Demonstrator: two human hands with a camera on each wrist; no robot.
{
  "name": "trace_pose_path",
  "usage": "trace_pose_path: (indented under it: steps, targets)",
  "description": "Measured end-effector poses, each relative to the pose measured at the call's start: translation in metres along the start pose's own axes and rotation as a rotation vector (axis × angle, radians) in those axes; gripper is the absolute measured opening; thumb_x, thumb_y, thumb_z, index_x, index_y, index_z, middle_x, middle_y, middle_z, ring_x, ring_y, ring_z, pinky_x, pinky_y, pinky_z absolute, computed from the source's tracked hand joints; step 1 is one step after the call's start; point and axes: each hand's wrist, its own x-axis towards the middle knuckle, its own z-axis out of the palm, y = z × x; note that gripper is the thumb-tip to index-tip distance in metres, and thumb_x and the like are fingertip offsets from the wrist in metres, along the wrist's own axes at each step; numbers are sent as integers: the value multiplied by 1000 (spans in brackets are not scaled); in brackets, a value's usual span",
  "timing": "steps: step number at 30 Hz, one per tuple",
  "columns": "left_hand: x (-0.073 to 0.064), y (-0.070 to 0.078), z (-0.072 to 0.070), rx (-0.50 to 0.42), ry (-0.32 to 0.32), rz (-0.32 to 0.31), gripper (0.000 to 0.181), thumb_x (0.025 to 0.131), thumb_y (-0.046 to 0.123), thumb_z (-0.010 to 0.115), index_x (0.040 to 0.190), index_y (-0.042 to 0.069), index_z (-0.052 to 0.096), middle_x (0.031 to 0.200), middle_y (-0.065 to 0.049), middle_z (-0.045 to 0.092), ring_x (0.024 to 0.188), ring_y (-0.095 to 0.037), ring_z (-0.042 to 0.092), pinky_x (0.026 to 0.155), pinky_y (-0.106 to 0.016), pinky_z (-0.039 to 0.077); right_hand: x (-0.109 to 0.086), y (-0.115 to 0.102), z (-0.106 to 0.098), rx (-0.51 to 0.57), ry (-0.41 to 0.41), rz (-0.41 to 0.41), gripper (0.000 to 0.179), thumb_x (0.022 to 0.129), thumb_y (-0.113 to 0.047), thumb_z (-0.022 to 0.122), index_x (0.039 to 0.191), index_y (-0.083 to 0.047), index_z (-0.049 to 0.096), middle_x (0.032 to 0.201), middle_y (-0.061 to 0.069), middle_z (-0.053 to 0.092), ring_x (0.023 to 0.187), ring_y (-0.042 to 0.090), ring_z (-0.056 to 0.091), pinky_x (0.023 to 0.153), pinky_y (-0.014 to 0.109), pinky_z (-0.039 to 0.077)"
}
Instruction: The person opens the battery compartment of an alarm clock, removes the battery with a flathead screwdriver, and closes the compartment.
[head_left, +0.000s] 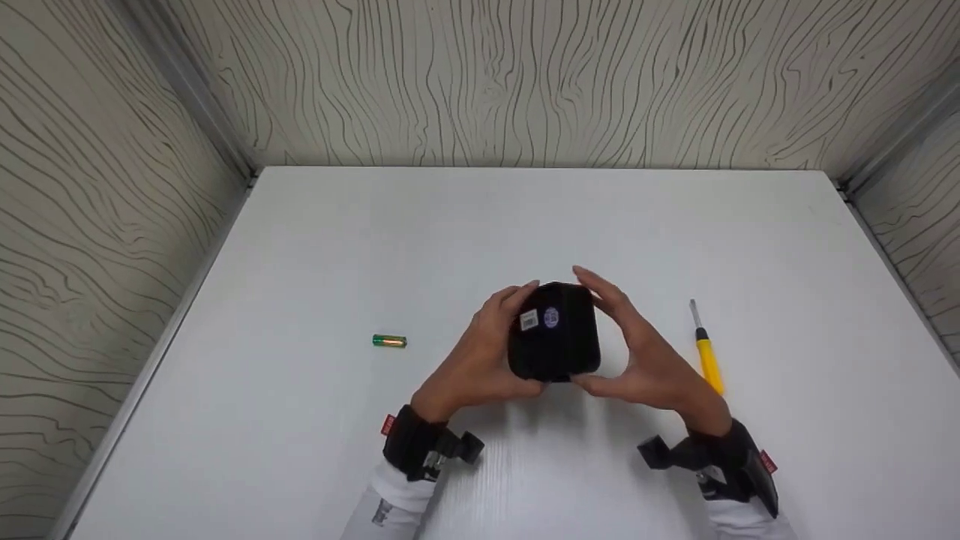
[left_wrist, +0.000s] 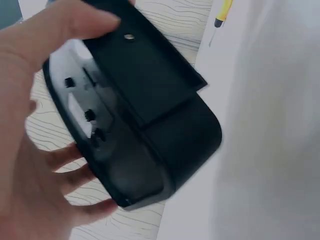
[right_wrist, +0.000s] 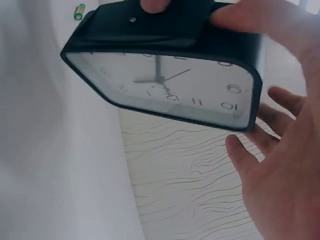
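Both hands hold a black alarm clock above the white table, its side with a white label and a purple sticker turned up in the head view. My left hand grips its left side, thumb at the near edge and fingers along the far side. At the clock's right, my right hand puts its thumb on the near edge, the fingers spread around the far right corner. The right wrist view shows the white dial with numerals and clock hands. In the left wrist view, small black knobs show on the recessed back.
A green and gold battery lies on the white table left of the hands. Right of them is a screwdriver with a yellow handle, its tip pointing away. Wood-patterned walls stand behind the table and at both sides.
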Motion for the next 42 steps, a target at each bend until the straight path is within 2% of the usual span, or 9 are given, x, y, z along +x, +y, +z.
trace_pose_path:
  steps: [5, 8, 11, 15, 20, 25, 27, 31, 42]
  targets:
    - [-3, 4, 0, -296, -1, 32, 121, 69, 20, 83, 155, 21, -2, 150, -4, 26, 140, -19, 35, 113, -43, 36, -6, 9, 6, 112, -93, 149, 133, 60, -20, 93, 158, -17, 3, 165, 4, 10, 150, 14, 17, 117, 17, 22]
    - [-3, 6, 1, -431, -26, 39, 126, 71, 19, 83, 153, 23, -13, 148, -5, 21, 144, -23, 32, 116, -42, 33, -7, 13, 10, 122, -163, 208, 129, 63, -22, 92, 158, -23, 4, 163, -1, 18, 145, 12, 29, 115, 20, 26]
    - [-3, 5, 0, -511, -56, 23, 129, 73, 19, 84, 152, 28, -17, 151, -3, 14, 143, -23, 35, 114, -40, 36, -8, 15, 10, 85, -159, 188, 121, 64, -13, 89, 157, -20, 13, 158, 1, 30, 137, 16, 39, 112, 31, 36]
    - [-4, -2, -7, -484, -101, -49, 121, 74, 23, 84, 154, 36, -6, 157, 1, 17, 139, -17, 39, 112, -39, 38, -10, 14, 8, -64, -146, 191, 112, 63, -10, 81, 156, -19, 21, 155, 5, 30, 135, 16, 33, 102, 40, 43]
    - [-8, -26, -11, -328, -173, -197, 113, 68, 43, 86, 153, 42, 11, 151, 8, 34, 139, -11, 36, 116, -43, 31, -10, 16, 14, -255, -180, 265, 105, 60, -19, 80, 153, -18, 31, 155, 6, 32, 137, 23, 26, 103, 53, 35]
    - [-15, -47, -7, -177, -265, -315, 109, 63, 53, 86, 152, 30, 28, 152, 8, 38, 142, -12, 33, 116, -43, 31, -10, 25, 26, -359, -216, 264, 98, 59, -27, 81, 146, -7, 43, 153, 9, 40, 135, 29, 32, 106, 56, 32]
    - [-16, -51, -6, -143, -291, -326, 106, 64, 53, 85, 152, 24, 32, 153, 5, 38, 143, -15, 34, 116, -42, 32, -11, 29, 29, -366, -221, 260, 97, 58, -28, 82, 145, -6, 45, 152, 9, 42, 136, 30, 33, 107, 56, 32]
    - [-16, -52, -3, -112, -317, -344, 105, 68, 56, 81, 154, 23, 29, 156, 2, 34, 144, -17, 32, 117, -41, 31, -13, 37, 32, -364, -254, 314, 101, 59, -28, 81, 149, -8, 39, 154, 8, 39, 140, 32, 31, 111, 57, 30]
    - [-12, -53, -1, -126, -343, -367, 105, 73, 50, 80, 156, 20, 23, 159, 1, 29, 146, -17, 28, 119, -39, 27, -12, 42, 33, -337, -285, 396, 106, 61, -28, 81, 153, -12, 30, 158, 6, 33, 146, 32, 26, 116, 56, 25]
